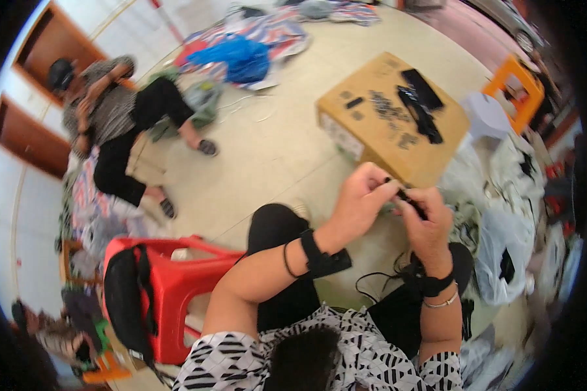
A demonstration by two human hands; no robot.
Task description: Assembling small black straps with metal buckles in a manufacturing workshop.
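My left hand (366, 195) and my right hand (428, 218) are raised in front of me, fingertips pinched close together. Between them is a small black strip-like piece (407, 195), gripped by both hands; its exact kind is too small to make out. Just beyond them stands a cardboard box (346, 111). On its top lie black flat pieces (424, 117) and a scatter of many small black bits (388, 107). Both of my wrists wear black bands.
A red plastic stool (176, 260) with a black bag (130, 293) stands to my left. Farther left sits another person (117, 111). White plastic bags (502, 247) crowd the right, near an orange stool (525, 85). A blue plastic bag (238, 55) lies on the far floor.
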